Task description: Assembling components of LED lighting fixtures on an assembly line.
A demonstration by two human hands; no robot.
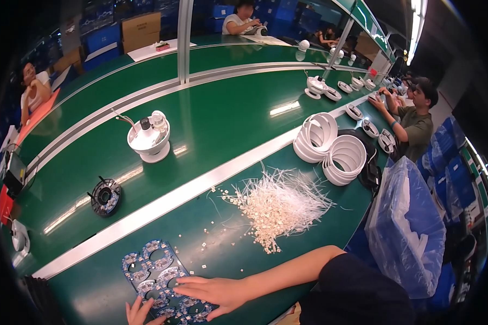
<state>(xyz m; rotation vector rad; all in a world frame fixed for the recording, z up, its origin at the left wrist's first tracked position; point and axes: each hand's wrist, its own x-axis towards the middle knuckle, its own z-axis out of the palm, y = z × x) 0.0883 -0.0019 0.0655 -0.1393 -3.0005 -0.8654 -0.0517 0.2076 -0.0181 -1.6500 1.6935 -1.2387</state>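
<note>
A blue panel of circuit boards [161,264], with several ring-shaped cut-outs and small parts on it, lies on the green bench at the lower left. My right hand [216,291] rests over its near right part, fingers stretched out and lying across the boards. By the near left edge of the panel is my left hand [140,313]; its fingers are apart, and the frame's lower edge cuts off the rest of it. Beyond the panel sits a heap of small cream-coloured connectors [267,216], with thin white strips [301,195] piled against it.
White rings [346,157] stand stacked at the right, near a clear plastic bag [406,233]. A white housing with wires [149,138] and a round black part [106,197] are on the far belt, past a pale rail [200,187]. Co-workers [417,116] sit along the line.
</note>
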